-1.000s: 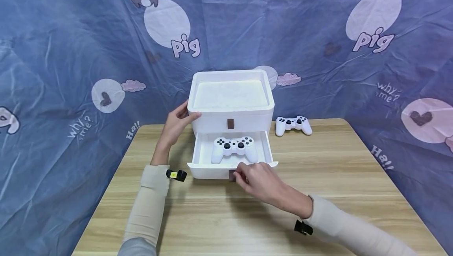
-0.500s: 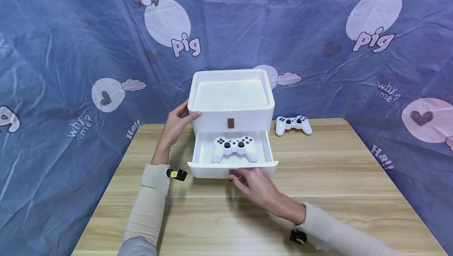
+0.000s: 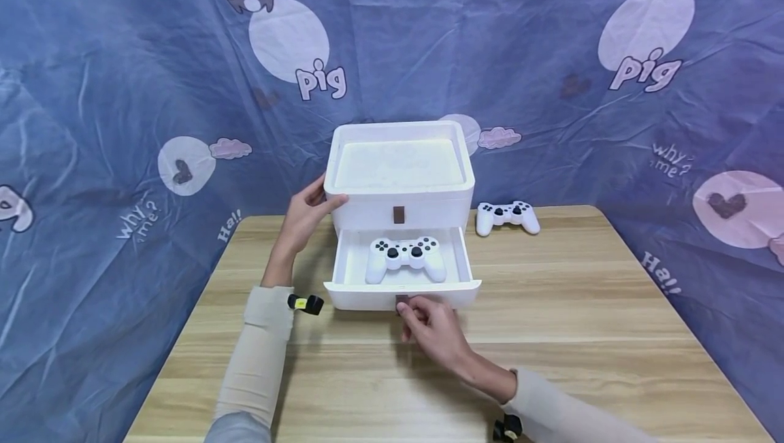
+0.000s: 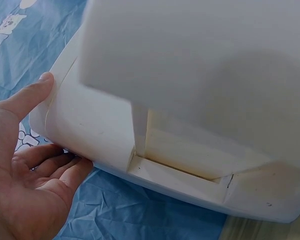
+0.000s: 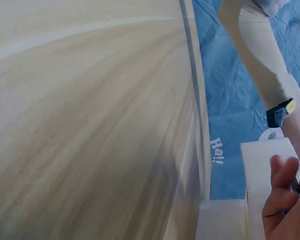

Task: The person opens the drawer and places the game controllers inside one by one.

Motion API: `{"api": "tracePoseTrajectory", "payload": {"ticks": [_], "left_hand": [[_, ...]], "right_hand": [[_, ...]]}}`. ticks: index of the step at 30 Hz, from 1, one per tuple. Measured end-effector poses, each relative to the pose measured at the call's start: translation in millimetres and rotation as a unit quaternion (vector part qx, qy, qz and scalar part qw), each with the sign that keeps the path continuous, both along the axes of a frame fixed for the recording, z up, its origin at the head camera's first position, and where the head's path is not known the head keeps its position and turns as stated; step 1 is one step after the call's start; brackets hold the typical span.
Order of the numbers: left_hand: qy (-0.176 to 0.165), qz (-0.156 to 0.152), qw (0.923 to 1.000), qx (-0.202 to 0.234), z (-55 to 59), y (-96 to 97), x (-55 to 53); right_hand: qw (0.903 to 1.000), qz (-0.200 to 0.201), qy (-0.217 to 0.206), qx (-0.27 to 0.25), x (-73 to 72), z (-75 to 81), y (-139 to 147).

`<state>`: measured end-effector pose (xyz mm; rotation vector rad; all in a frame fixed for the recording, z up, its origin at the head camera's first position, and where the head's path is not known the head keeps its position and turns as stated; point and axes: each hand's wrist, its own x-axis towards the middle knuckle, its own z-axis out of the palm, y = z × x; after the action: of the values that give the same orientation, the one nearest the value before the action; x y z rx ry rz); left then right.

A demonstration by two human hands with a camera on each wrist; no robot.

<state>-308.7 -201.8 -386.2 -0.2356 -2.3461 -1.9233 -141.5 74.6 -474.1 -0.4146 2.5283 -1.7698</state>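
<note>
A white two-drawer unit [image 3: 398,201] stands at the back of the table with its lower drawer [image 3: 361,299] pulled out. Inside that drawer lies a white game controller [image 3: 406,258] with black sticks. My left hand [image 3: 304,215] grips the unit's upper left corner, thumb on the front face. In the left wrist view, the left hand's fingers [image 4: 47,162] curl against the unit's side. My right hand [image 3: 436,333] pinches the brown pull tab [image 3: 401,302] on the lower drawer's front, its other fingers bent. In the right wrist view, the right hand [image 5: 285,210] shows at the lower right edge.
A second white controller [image 3: 506,217] rests on the wooden table [image 3: 551,307] to the right of the unit. The unit's top is a shallow tray, and the upper drawer with its brown tab [image 3: 399,214] is closed. A blue patterned cloth [image 3: 392,41] hangs behind.
My right hand has shifted slightly left and down, turning at the wrist, with thumb and finger now at the brown tab. The left hand, drawer and controllers have stayed put.
</note>
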Motion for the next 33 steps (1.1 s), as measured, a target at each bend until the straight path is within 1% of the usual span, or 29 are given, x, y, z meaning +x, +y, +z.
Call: {"api": "tracePoseTrajectory", "payload": {"ticks": [4,11,17,20,23,27,33], "left_hand": [[-0.001,-0.001,1.0,0.0,0.7,-0.5,0.5],[-0.006,-0.002,1.0,-0.001,-1.1,-1.0,-0.1],[-0.002,-0.001,1.0,-0.002,-0.6,-0.1,0.5],[-0.002,0.0,1.0,-0.004,-0.4,0.4,0.2],[-0.004,0.001,1.0,-0.005,-0.5,0.2,0.2],[-0.009,0.006,0.9999,-0.003,0.0,0.5,0.5],[-0.01,0.005,0.9999,-0.004,0.8,-0.4,0.4]], "right_hand": [[0.9999,-0.006,-0.01,-0.001,-0.4,0.0,-3],[0.9996,-0.016,-0.01,-0.019,-1.3,-1.3,-5],[0.9994,-0.02,-0.004,-0.028,-7.4,1.0,-5],[0.9992,-0.022,0.001,-0.034,-14.9,3.6,-6],[0.9991,-0.023,0.001,-0.035,-26.5,5.0,-5],[0.9994,-0.028,0.007,-0.02,-44.3,6.5,-4],[0.9988,-0.036,0.033,-0.001,-67.8,8.4,-4]]}}
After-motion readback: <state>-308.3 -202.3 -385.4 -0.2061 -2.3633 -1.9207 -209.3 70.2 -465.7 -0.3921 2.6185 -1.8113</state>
